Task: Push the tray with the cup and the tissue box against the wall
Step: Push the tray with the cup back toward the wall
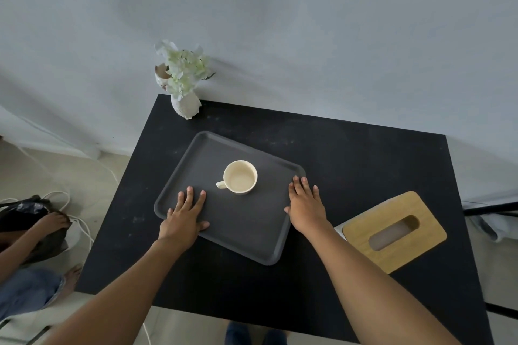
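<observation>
A dark grey tray point(213, 148) lies skewed on the black table point(350, 154), a short way from the grey wall point(308, 36). A cream cup point(240, 177) stands empty near the tray's middle, handle to the left. My left hand point(185, 216) lies flat inside the tray at its near left, fingers spread. My right hand point(305, 204) rests flat on the tray's right rim, fingers apart. The tissue box point(392, 230), white with a slotted wooden lid, sits on the table to the right, outside the tray.
A white vase with pale flowers point(186, 84) stands at the table's far left corner by the wall. Another person's foot and hand with a dark bag point(30, 218) are on the floor at the left, beside white cables. A dark bar point(490, 209) runs off to the right.
</observation>
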